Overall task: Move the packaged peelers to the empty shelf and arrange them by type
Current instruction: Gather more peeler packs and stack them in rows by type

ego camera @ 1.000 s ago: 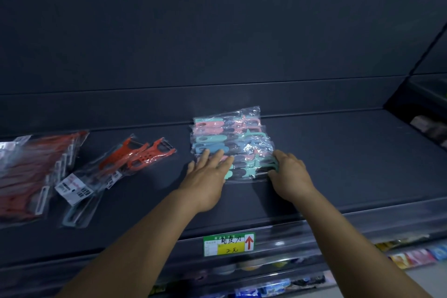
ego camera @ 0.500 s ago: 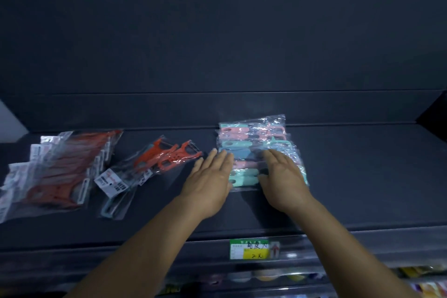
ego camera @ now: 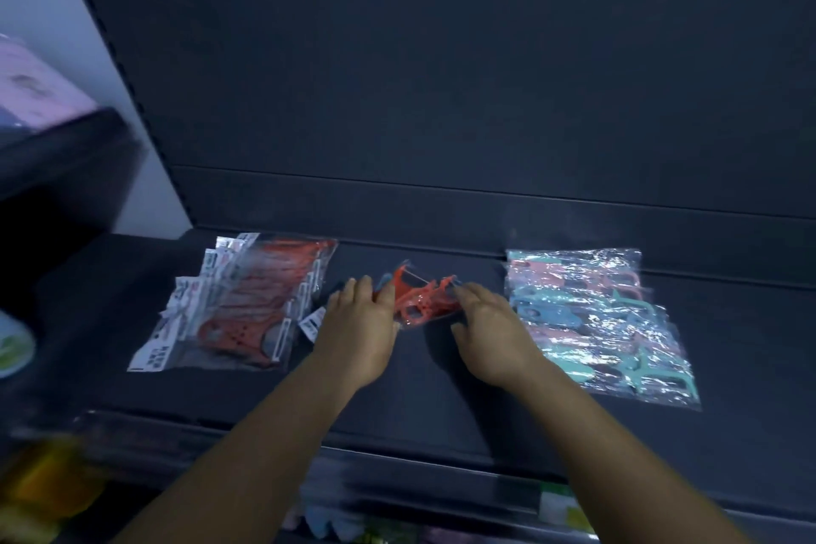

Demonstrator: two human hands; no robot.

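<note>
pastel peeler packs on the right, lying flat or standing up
Lying flat. The pastel peeler packs lie overlapped on the shelf, broad sides facing up, apart from both hands.

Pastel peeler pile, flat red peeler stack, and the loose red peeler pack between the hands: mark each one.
pastel peeler pile [ego camera: 591, 318], head view, on the wrapped middle of the pile.
flat red peeler stack [ego camera: 247, 309], head view, on its red centre.
loose red peeler pack [ego camera: 421, 300], head view, on the red peeler body.
</note>
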